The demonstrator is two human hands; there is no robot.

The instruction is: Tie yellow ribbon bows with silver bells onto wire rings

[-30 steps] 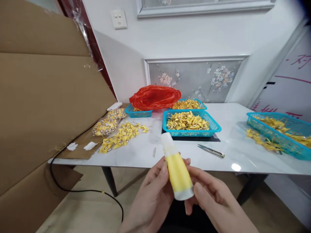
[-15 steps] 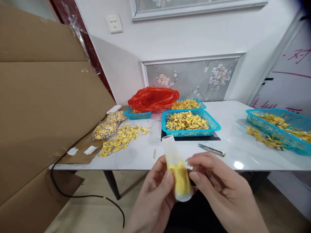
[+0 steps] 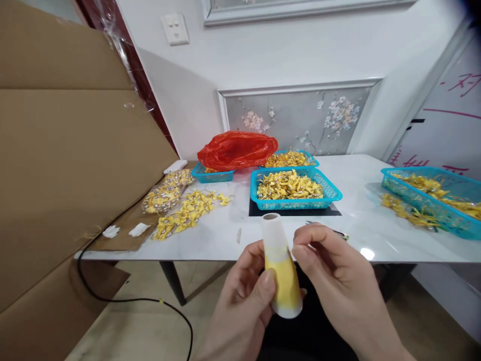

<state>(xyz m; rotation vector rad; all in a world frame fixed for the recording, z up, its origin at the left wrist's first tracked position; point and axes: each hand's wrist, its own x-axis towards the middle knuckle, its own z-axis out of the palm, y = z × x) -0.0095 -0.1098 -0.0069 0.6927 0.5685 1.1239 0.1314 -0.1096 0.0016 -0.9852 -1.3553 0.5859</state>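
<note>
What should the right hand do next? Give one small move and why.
Probably ease the right hand gently away from the cone spool, feeling for a thread end: its fingertips are pinched beside the upper edge of the yellow winding, while the left hand grips the spool. Whether the pinch holds thread, I can't tell.

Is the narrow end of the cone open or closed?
Open: the cone, in the left hand, shows a dark hole inside its top rim. Whether it runs through, I cannot tell.
</note>
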